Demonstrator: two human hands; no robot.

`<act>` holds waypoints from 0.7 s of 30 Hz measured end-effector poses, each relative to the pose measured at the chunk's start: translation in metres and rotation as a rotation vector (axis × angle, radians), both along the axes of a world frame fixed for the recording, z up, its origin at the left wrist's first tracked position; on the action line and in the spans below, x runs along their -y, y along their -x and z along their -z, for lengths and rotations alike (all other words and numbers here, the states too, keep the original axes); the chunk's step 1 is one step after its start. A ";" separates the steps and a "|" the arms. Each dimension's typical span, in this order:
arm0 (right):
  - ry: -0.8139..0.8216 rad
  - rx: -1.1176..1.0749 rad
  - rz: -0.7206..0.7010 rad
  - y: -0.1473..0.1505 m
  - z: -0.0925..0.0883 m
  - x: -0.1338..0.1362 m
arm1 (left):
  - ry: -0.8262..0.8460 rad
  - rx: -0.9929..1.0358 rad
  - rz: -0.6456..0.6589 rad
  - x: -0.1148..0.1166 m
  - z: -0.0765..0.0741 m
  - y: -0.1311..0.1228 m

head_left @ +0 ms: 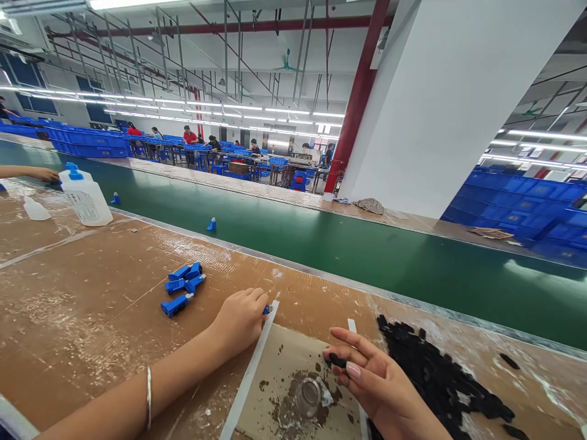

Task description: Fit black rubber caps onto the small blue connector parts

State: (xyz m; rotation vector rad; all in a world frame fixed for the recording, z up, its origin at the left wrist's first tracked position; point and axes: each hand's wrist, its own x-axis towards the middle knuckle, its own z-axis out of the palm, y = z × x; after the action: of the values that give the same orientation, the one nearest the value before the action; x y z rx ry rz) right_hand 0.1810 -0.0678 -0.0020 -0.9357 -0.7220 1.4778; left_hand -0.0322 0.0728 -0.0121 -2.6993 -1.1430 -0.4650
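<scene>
My left hand is closed around a small blue plastic part, mostly hidden by the fingers; a silvery end sticks out by the tape strip. Between thumb and fingers of my right hand is a small black piece, held above the taped-down tan sheet. On that sheet stands a small clear round dish with wet, dark smears around it. A pile of black pieces lies right of my right hand. Several blue plastic parts lie beyond my left forearm.
A green conveyor belt crosses behind the table, carrying blue parts. At the left stand a white bottle with a blue cap and a small white squeeze bottle. Another person's hand reaches in there. Blue crates stand beyond.
</scene>
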 end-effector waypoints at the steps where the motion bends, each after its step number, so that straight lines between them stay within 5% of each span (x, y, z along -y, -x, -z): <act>1: 0.002 0.001 -0.003 0.000 0.000 0.000 | -0.007 0.007 -0.010 -0.001 0.000 0.000; 9: -0.011 0.068 -0.008 -0.002 0.007 -0.001 | -0.128 -0.072 -0.176 -0.013 0.012 0.005; 13: -0.158 0.538 -0.020 -0.004 0.014 0.003 | -0.189 -0.106 -0.246 -0.019 0.015 0.009; 17: -0.545 1.127 -0.154 -0.008 0.021 0.006 | -0.248 -0.198 -0.392 -0.027 0.013 0.018; 21: -0.786 1.331 -0.226 -0.010 0.028 0.003 | -0.290 -0.198 -0.484 -0.037 0.014 0.028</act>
State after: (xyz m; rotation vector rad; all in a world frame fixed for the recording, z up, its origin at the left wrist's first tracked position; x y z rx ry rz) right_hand 0.1914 -0.0707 -0.0296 -1.1269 -2.2114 0.4205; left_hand -0.0601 0.1097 -0.0258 -2.0759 -1.4747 -0.2535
